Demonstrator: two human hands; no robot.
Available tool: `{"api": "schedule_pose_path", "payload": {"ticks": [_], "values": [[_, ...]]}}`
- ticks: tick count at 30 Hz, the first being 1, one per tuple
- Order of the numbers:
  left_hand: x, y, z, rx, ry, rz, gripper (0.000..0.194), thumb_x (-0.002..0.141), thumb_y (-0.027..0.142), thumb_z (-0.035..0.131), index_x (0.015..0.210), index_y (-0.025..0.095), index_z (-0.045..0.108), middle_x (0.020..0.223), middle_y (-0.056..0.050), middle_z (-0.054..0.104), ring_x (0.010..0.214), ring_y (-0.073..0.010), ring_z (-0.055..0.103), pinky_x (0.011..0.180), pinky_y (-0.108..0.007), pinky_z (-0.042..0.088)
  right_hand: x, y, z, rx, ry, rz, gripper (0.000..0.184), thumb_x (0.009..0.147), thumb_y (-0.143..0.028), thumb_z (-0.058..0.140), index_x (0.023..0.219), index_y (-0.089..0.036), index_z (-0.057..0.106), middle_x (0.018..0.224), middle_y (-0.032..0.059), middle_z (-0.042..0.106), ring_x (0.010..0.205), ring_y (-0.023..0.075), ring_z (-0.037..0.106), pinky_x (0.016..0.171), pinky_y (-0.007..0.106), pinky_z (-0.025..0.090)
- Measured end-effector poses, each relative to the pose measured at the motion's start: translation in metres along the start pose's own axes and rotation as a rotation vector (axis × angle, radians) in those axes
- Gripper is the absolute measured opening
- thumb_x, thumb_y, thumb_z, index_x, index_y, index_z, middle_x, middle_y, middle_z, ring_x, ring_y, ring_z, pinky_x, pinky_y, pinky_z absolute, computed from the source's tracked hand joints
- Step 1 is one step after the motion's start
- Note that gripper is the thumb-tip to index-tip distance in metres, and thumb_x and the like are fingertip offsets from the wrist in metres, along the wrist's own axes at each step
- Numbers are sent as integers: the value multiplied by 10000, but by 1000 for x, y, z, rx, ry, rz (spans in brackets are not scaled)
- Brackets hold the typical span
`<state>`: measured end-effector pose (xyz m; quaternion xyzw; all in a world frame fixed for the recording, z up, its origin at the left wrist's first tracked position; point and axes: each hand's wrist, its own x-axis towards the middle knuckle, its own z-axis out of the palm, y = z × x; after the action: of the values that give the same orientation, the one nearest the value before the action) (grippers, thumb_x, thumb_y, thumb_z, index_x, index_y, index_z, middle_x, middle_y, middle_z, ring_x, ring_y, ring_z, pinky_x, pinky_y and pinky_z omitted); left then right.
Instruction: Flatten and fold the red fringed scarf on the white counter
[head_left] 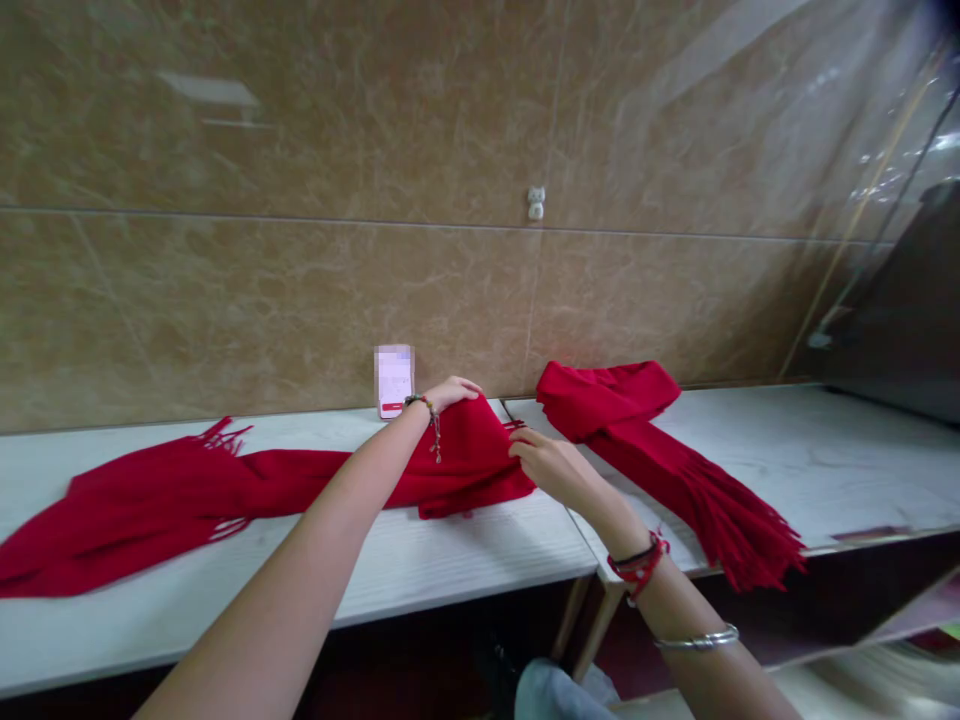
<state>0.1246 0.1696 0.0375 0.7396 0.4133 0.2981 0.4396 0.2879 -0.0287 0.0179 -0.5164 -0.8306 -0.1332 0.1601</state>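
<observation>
A red fringed scarf (465, 455) stretches along the white table, its left part spread flat and its right part bunched and partly lifted between my hands. My left hand (452, 392) is closed at the raised upper edge of the cloth, with some fingers hidden behind it. On the scarf's right side, my right hand (551, 465) pinches the edge close to a few fringe strands. A second red scarf (637, 425) lies to the right of my right hand, folded at the top, its fringed end hanging over the table's front edge.
A phone (395, 380) with a lit screen leans upright against the brown tiled wall (300, 290). A small white cat-shaped figure (535, 203) is fixed to the wall. Two white tabletops (480, 560) meet at a seam. A dark object (907, 310) stands at the far right.
</observation>
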Motion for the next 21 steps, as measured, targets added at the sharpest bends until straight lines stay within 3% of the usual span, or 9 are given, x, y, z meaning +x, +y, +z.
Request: {"api": "schedule_pose_path", "payload": {"ticks": [8,16,21], "values": [[16,-29,32,126,-79,-12,211,610,110,609,804,110,692,751,-38,693,698,-155,606,720,-265,465,-7,15,14,73,-224,21,240,785,-50,404,863,-185,587,890,40,632,778,126,577,630,213,351],[17,-9,24,181,-71,90,369,738,138,519,1100,102,579,996,-80,660,842,-126,605,784,-230,451,-8,13,-3,39,-108,41,283,784,-39,366,896,-176,587,938,53,607,793,131,562,611,217,339],[7,-12,38,346,-117,78,456,703,121,546,1158,93,532,908,-72,672,782,-166,616,724,-258,475,-10,17,4,60,-294,59,305,740,-13,393,896,-175,599,927,61,609,803,135,565,636,213,355]]}}
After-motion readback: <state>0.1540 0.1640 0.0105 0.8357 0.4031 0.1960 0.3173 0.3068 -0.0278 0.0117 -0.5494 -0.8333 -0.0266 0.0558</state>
